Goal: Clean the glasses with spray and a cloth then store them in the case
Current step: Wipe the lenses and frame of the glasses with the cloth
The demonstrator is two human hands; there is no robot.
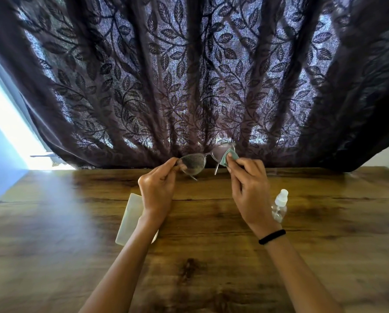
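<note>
The glasses (208,158) are held up above the far edge of the table (211,256), lenses facing the camera, temples folded down toward the wood. The left hand (158,188) pinches the frame at its left end, fingers clamped on the rim beside the left lens. The right hand (249,188) presses a small teal cloth (228,157) against the right lens, fingers closed on the cloth. Below the left wrist lies the pale case (130,219), flat on the table and partly hidden by the forearm. The spray (280,205), a clear bottle with a white cap, stands just right of the right wrist, which wears a black band (272,236). A dark leaf-patterned curtain (189,75) hangs behind the table.
</note>
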